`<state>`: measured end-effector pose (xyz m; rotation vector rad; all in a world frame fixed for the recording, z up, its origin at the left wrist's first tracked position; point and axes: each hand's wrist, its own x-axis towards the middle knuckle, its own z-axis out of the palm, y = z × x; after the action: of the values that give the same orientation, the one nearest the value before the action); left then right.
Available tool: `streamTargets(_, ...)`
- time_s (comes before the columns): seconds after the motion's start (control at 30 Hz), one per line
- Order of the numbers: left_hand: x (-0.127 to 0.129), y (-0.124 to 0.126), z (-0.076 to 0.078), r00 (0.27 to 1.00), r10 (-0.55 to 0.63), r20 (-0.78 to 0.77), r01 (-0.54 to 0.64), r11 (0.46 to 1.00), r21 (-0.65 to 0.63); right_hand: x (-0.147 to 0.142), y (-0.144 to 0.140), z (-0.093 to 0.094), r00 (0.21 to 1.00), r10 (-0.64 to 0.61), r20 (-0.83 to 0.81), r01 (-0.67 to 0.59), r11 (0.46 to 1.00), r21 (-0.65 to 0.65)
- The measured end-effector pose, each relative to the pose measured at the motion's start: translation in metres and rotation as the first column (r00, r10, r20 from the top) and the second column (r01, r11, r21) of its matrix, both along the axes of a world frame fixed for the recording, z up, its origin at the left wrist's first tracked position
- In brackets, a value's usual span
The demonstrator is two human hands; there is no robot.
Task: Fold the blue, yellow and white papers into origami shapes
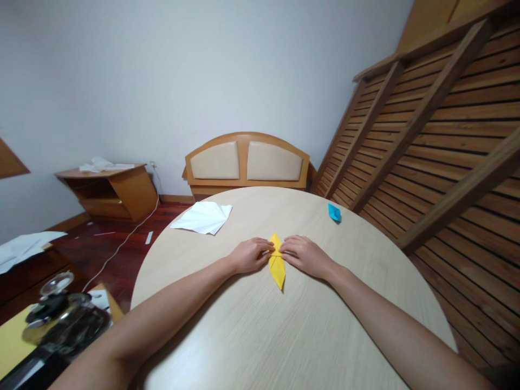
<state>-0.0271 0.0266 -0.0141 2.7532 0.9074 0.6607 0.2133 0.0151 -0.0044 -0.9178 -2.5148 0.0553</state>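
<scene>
Lying at left on the round table (252, 336): white folded paper (202, 217) | left hand (249, 255) fingertips pressed on yellow folded paper (277, 262), table centre | right hand (305, 255) fingertips pressed on its other side, hands nearly touching | blue folded paper (334, 212) farther right, well apart

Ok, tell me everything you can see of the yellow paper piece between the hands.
The yellow folded paper lies flat on the round pale wood-grain table, a long, narrow diamond with points toward and away from the person. A crease crosses its middle. The left hand and right hand press its two sides with their fingertips.
</scene>
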Motion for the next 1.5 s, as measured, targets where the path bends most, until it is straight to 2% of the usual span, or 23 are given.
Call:
streamTargets(0.27, -0.001, -0.004, 0.002, 1.0, 0.001, -0.003, -0.001, 1.0, 0.028, -0.002, 0.001, 0.001, 0.998, -0.039, 0.049, 0.037, 0.998, 0.043)
streamTargets(0.4, -0.001, -0.004, 0.002, 1.0, -0.004, 0.022, 0.003, 0.998, 0.055, -0.003, 0.001, 0.001, 0.999, -0.043, 0.001, 0.043, 0.998, 0.037)
streamTargets(0.53, -0.001, -0.002, 0.001, 0.998, 0.056, 0.038, -0.058, 0.996, 0.066, -0.003, 0.0, 0.002, 0.997, -0.047, -0.057, 0.049, 0.998, 0.03)
streamTargets(0.77, -0.001, 0.0, -0.001, 0.978, 0.091, 0.189, -0.121, 0.98, 0.157, -0.004, -0.007, 0.01, 0.993, -0.056, -0.108, 0.061, 0.997, 0.046)
streamTargets(0.93, -0.001, 0.0, -0.002, 0.959, 0.113, 0.259, -0.175, 0.958, 0.228, -0.005, -0.014, 0.014, 0.986, 0.013, -0.165, -0.002, 0.998, 0.066)
streamTargets(1.1, -0.001, -0.003, 0.001, 0.965, 0.029, 0.259, -0.112, 0.943, 0.313, -0.007, -0.012, 0.012, 0.984, 0.0, -0.177, 0.021, 0.993, 0.116)
streamTargets(1.3, -0.001, -0.004, 0.001, 0.968, 0.001, 0.252, -0.091, 0.934, 0.344, -0.005, -0.008, 0.008, 0.987, -0.062, -0.147, 0.087, 0.982, 0.166)
streamTargets(1.5, -0.003, -0.004, 0.002, 0.957, -0.073, 0.281, -0.037, 0.929, 0.369, -0.004, -0.01, 0.008, 0.978, 0.017, -0.209, 0.023, 0.983, 0.184)
